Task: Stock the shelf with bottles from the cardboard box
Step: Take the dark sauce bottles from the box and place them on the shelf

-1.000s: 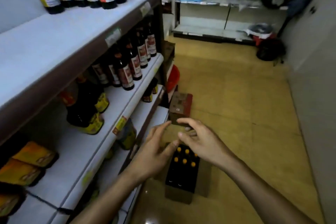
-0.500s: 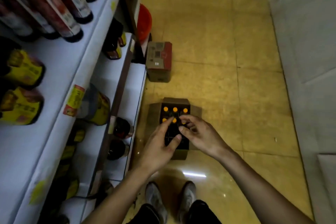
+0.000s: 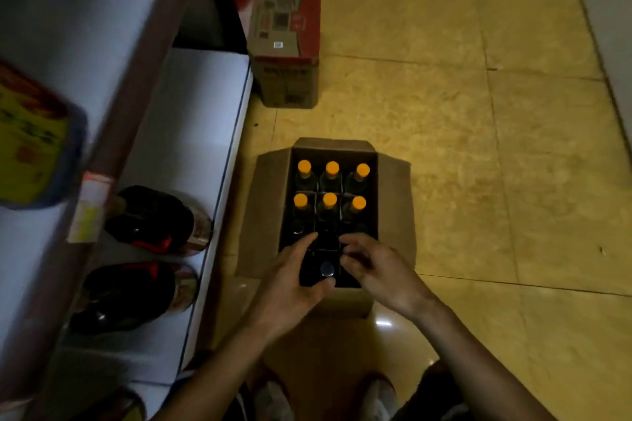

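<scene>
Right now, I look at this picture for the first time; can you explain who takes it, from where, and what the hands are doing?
No machine here: a person wears one camera on the head, looking down at their own two hands. The left hand and right hand reach into an open cardboard box on the tiled floor. Six bottles with orange caps stand upright in it. The fingers are over its dark near end; whether they grip anything, I cannot tell. A closed box stands farther away, beside the shelf, which holds dark bottles.
</scene>
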